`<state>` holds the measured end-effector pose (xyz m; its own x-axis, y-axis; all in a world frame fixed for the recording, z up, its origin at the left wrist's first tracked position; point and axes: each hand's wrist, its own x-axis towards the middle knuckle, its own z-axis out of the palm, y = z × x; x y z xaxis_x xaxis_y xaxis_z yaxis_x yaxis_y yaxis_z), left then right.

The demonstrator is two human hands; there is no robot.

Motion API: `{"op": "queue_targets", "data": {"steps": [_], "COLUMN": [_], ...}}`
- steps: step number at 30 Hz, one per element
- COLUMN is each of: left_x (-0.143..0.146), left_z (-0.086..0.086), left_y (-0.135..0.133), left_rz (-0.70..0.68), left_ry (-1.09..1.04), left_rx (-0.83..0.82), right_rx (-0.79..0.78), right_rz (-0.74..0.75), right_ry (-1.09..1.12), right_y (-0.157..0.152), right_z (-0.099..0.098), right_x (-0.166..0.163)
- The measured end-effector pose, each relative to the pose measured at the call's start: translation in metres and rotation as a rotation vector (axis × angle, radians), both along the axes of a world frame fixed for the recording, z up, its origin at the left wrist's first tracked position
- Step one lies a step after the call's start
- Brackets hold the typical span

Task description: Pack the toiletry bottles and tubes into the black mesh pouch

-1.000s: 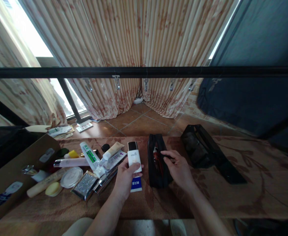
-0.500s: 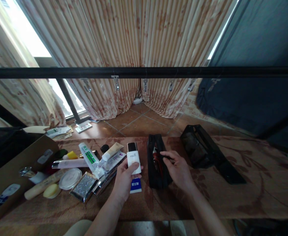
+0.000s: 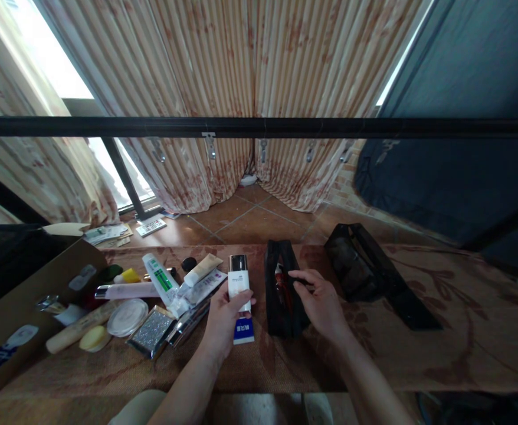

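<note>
My left hand (image 3: 223, 316) is closed around a white bottle with a dark shiny cap (image 3: 239, 280), thumb across its front. Just below it, a blue and white packet (image 3: 243, 330) lies on the cloth, partly under the hand. To the right stands a narrow black pouch (image 3: 273, 313), its top open, with reddish items (image 3: 282, 286) inside. My right hand (image 3: 323, 304) pinches the pouch's right edge between thumb and fingers. Left of the bottle lie a white and green tube (image 3: 159, 280), a beige tube (image 3: 203, 270) and a glittery silver case (image 3: 151, 332).
Farther left are a round clear-lidded tub (image 3: 127, 317), a yellow sponge (image 3: 93, 339) and a cardboard box (image 3: 38, 316). A second black bag (image 3: 351, 265) with its flap spread stands at right. A dark rail (image 3: 259, 127) crosses ahead, before curtains (image 3: 188, 71).
The bottle in my left hand has tilted slightly and stands a bit more upright. The right hand keeps its hold on the pouch edge. The view has shifted a little.
</note>
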<state>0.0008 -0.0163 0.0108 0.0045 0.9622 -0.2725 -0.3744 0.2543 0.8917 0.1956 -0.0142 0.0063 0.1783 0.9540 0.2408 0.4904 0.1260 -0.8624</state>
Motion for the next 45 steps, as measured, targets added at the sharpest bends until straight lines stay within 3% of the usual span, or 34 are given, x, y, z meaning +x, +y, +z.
{"op": "queue_targets", "data": {"steps": [30,45], "left_x": [0.0008,0.0018], "left_z": [0.0017,0.0071], "left_y": [0.001,0.0005], "left_rz": [0.038,0.074], "left_ry": [-0.04,-0.052], "left_rx": [-0.021,-0.032], "right_rx": [-0.001,0.139], "right_rz": [-0.02,-0.078], "right_ry": [0.019,0.084], "right_y": [-0.0006,0.0026], "right_z": [0.0032,-0.0028], "right_x": [-0.0019,0.0008]}}
